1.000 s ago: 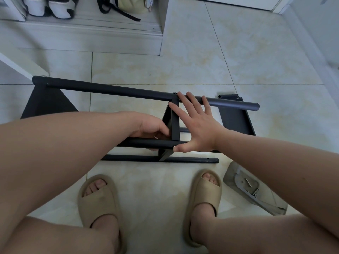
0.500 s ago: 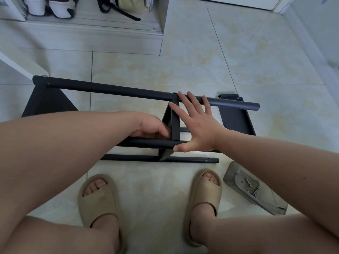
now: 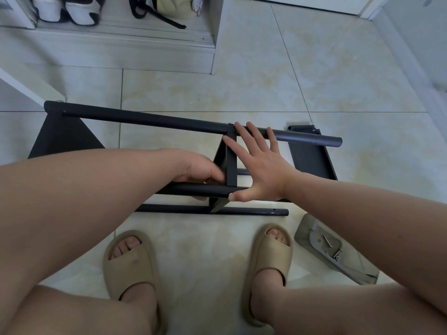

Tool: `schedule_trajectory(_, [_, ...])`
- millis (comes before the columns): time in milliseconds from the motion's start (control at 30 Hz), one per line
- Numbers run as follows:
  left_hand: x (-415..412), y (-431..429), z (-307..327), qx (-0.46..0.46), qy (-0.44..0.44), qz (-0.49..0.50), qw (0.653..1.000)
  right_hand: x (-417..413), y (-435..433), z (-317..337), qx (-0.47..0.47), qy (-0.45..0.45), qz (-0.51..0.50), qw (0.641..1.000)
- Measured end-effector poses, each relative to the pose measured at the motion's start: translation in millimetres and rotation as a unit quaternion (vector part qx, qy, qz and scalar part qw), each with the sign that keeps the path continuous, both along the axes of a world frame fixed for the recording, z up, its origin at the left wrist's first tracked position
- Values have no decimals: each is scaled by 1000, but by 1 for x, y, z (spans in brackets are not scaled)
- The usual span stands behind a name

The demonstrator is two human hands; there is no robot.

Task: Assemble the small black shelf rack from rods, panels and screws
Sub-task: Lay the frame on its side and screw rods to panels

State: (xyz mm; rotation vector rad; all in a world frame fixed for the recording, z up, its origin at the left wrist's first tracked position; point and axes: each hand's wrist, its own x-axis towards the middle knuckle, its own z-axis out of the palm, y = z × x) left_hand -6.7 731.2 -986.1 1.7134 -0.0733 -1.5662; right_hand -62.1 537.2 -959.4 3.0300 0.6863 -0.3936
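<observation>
**Both hands on the rack**

The rack [image 3: 63, 136] lay on the tiles [image 3: 242, 88]. The right hand [image 3: 261, 170] pressed flat, fingers straight, against the middle panel [image 3: 231, 170] and far rod [image 3: 145, 118]. The left hand [image 3: 200, 169] gripped the near rod [image 3: 193, 189] at the panel's 9 o'clock. A screw bag [image 3: 333, 250] lay at 4 o'clock.

A home entryway: pale tiled floor [image 3: 242, 68], shoes [image 3: 67, 10] on a low shelf, a white door frame [image 3: 362, 10].

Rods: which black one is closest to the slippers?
The lowest rod, running just ahead of the slippers; the other rods sit higher and farther away.
</observation>
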Motion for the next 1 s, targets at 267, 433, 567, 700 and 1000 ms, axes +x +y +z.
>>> schedule_trajectory(267, [1, 1, -2, -46, -37, -5, 998, 0, 0, 1, -2, 6, -3, 1000])
schedule_trajectory(433, [3, 1, -3, -63, -20, -3, 998, 0, 1, 2, -3, 8, -4, 1000])
schedule_trajectory(567, [3, 2, -2, -70, -6, 0, 998, 0, 1, 3, -4, 10, -5, 1000])
schedule_trajectory(700, [3, 3, 0, -72, 13, -2, 997, 0, 1, 3, -6, 10, -3, 1000])
schedule_trajectory(1000, [1, -1, 1, -20, 31, 0, 999, 0, 0, 2, -3, 8, -2, 1000])
